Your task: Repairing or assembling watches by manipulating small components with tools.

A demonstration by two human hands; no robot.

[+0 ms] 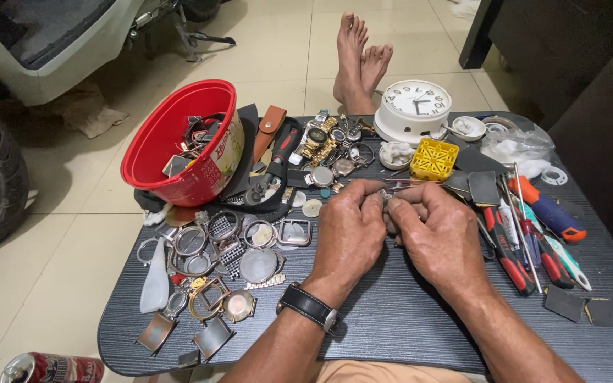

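While both my hands meet over the middle of the table (391,312), the grip is narrow: my left hand (349,237) and right hand (438,237) pinch one small metal part (386,196) between their fingertips (374,202), thumbs pressed close. It sits right at the meeting of the two grips, no nearer one hand than the other, raised just above the table. It is too small for me to tell its long axis or which way it points. Outward to my left lie watch cases (221,248) and the red bowl (179,145); beyond the grip, the yellow tray (434,159) and white clock (414,106); to my right, screwdrivers (533,241) lying pointed away from me
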